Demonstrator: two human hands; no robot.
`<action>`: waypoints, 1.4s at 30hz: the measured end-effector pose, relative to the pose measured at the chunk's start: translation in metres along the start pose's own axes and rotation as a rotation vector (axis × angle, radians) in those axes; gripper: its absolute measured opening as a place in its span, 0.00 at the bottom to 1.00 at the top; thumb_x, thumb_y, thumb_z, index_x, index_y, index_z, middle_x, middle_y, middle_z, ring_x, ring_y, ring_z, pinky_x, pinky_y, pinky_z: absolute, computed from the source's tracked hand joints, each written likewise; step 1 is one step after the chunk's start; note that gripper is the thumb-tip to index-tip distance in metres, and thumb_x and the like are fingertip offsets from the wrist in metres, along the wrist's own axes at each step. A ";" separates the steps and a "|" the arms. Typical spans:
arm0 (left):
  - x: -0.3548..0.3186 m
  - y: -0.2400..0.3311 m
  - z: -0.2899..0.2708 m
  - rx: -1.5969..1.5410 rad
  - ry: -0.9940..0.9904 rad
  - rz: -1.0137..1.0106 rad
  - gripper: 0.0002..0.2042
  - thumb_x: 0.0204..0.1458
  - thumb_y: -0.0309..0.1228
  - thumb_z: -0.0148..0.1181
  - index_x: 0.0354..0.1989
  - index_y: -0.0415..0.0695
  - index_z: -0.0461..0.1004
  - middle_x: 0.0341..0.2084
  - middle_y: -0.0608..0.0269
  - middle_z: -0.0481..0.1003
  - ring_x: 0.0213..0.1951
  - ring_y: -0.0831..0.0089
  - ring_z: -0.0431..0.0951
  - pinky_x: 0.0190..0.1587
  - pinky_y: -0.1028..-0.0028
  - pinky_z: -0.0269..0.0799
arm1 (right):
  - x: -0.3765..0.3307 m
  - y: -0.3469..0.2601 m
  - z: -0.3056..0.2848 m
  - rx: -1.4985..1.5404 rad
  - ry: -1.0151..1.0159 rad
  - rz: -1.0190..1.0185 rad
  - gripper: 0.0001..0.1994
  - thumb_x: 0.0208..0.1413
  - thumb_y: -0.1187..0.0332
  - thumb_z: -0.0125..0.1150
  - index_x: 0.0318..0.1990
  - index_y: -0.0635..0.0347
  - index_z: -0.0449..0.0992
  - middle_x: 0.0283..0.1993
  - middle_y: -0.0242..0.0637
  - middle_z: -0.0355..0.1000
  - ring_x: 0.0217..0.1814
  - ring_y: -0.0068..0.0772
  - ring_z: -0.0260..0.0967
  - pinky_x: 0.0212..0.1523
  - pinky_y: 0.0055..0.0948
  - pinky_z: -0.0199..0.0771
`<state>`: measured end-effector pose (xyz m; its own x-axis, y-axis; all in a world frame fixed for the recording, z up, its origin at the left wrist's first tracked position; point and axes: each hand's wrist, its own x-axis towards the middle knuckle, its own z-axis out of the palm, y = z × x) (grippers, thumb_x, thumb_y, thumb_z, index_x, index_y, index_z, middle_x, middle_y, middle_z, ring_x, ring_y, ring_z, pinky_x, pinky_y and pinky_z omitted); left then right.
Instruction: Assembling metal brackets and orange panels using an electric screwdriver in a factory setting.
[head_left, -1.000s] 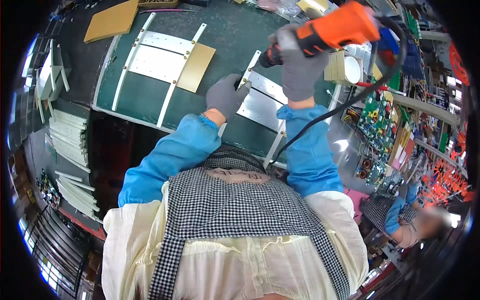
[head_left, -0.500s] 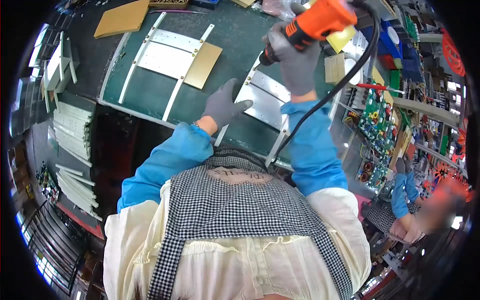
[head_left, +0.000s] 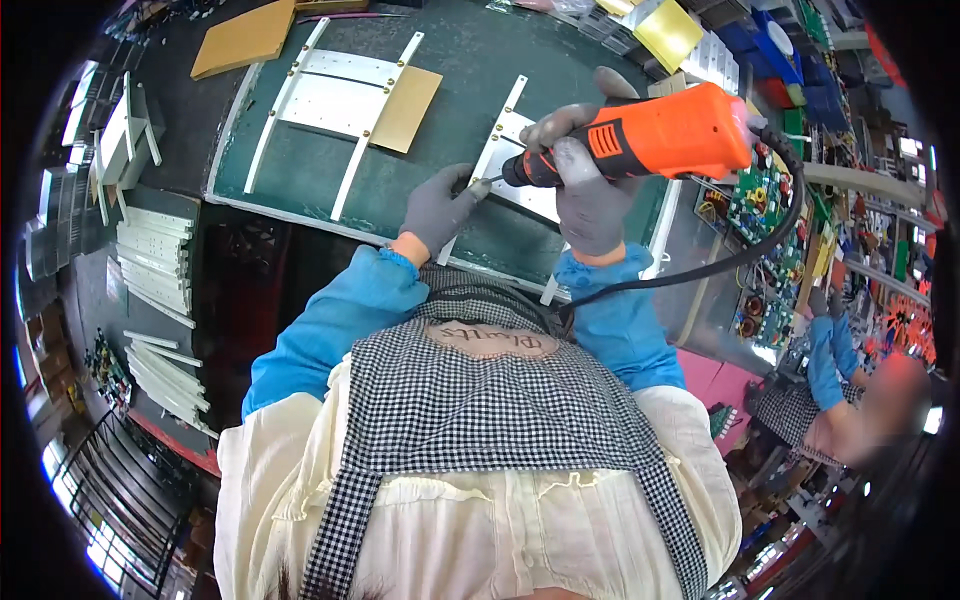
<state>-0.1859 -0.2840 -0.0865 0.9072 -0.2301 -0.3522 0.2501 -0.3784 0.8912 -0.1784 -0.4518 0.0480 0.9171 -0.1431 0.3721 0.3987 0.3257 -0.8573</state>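
Note:
My right hand [head_left: 585, 180], in a grey glove, grips an orange and black electric screwdriver [head_left: 650, 140] with a black cable. Its bit points left at a white metal plate assembly [head_left: 515, 170] lying on the green mat [head_left: 470, 70]. My left hand [head_left: 440, 210], also in a grey glove, rests on the near left edge of that plate, fingers pinched around the bit's tip. Whether a screw sits between the fingers is hidden.
A second white plate assembly [head_left: 335, 105] with a tan board [head_left: 405, 95] lies further left on the mat. Another tan board [head_left: 245, 40] lies at the far left. White rails [head_left: 155, 260] are stacked at the left. Circuit boards [head_left: 760, 200] and a co-worker [head_left: 840, 390] are on the right.
My right hand has brought the screwdriver down and turned it level, with its bit at the plate. My left hand has closed in on the bit's tip.

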 end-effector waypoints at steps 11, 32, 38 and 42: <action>0.001 -0.007 0.002 -0.064 0.007 0.016 0.22 0.53 0.43 0.65 0.52 0.41 0.76 0.35 0.56 0.80 0.35 0.71 0.79 0.40 0.71 0.75 | -0.006 -0.001 0.014 -0.099 0.145 0.034 0.33 0.48 0.82 0.59 0.64 0.65 0.55 0.34 0.38 0.75 0.36 0.31 0.75 0.42 0.35 0.79; 0.009 -0.020 -0.003 0.045 0.003 0.138 0.24 0.54 0.46 0.63 0.53 0.41 0.76 0.41 0.53 0.81 0.45 0.67 0.80 0.49 0.67 0.73 | -0.005 0.005 -0.004 -0.571 0.101 -0.092 0.32 0.41 0.73 0.74 0.57 0.60 0.68 0.42 0.36 0.75 0.41 0.31 0.76 0.43 0.32 0.77; 0.009 -0.008 -0.004 0.123 -0.031 -0.008 0.26 0.53 0.48 0.65 0.53 0.40 0.76 0.34 0.57 0.80 0.37 0.71 0.79 0.44 0.70 0.74 | 0.001 -0.012 0.000 0.052 0.298 0.016 0.34 0.45 0.81 0.63 0.63 0.63 0.57 0.30 0.34 0.74 0.28 0.22 0.72 0.30 0.25 0.75; 0.009 -0.009 -0.005 0.051 -0.058 -0.009 0.26 0.52 0.48 0.66 0.52 0.40 0.76 0.34 0.57 0.80 0.37 0.71 0.79 0.44 0.70 0.74 | 0.000 -0.004 0.013 -0.043 0.284 0.069 0.34 0.45 0.83 0.61 0.62 0.65 0.58 0.29 0.33 0.73 0.28 0.21 0.71 0.29 0.23 0.74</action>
<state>-0.1781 -0.2786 -0.0962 0.8836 -0.2773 -0.3774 0.2393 -0.4254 0.8728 -0.1795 -0.4412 0.0561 0.9024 -0.3801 0.2031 0.3295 0.3047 -0.8936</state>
